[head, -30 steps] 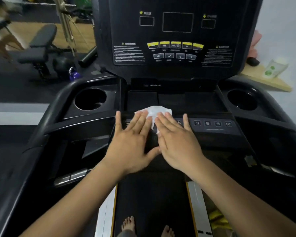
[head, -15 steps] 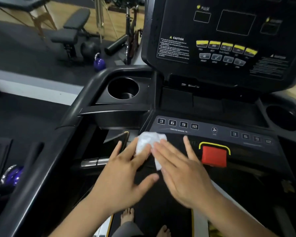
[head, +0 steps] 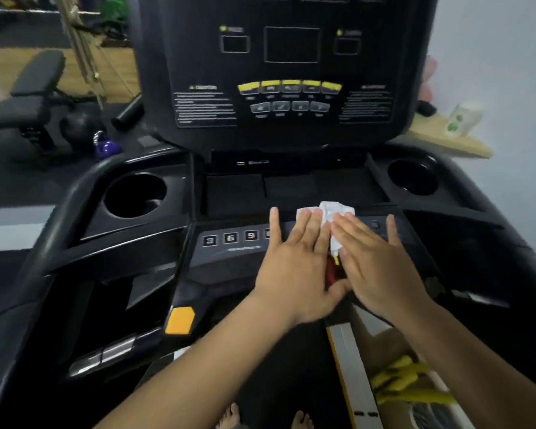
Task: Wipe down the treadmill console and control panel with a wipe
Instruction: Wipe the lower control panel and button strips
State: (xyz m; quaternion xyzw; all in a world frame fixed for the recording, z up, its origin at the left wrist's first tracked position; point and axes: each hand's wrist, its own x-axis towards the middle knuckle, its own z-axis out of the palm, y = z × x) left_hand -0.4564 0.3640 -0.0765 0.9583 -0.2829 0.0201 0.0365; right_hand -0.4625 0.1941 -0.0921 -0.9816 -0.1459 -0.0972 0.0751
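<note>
Left hand [head: 294, 267] and right hand [head: 381, 267] lie flat, fingers straight, pressing the crumpled white wipe [head: 334, 212] just above the red stop button [head: 331, 270] on the dark keyed control panel [head: 229, 243], probably to spread even pressure.

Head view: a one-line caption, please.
Left hand and right hand press a white wipe flat on the treadmill control panel, below the upright console.

The left hand [head: 294, 270] and right hand [head: 381, 264] slide the wipe [head: 334, 212] right and upward along the control panel [head: 229, 252]. The red button [head: 331, 272], exposed a moment ago, now sits mostly beneath them.
</note>
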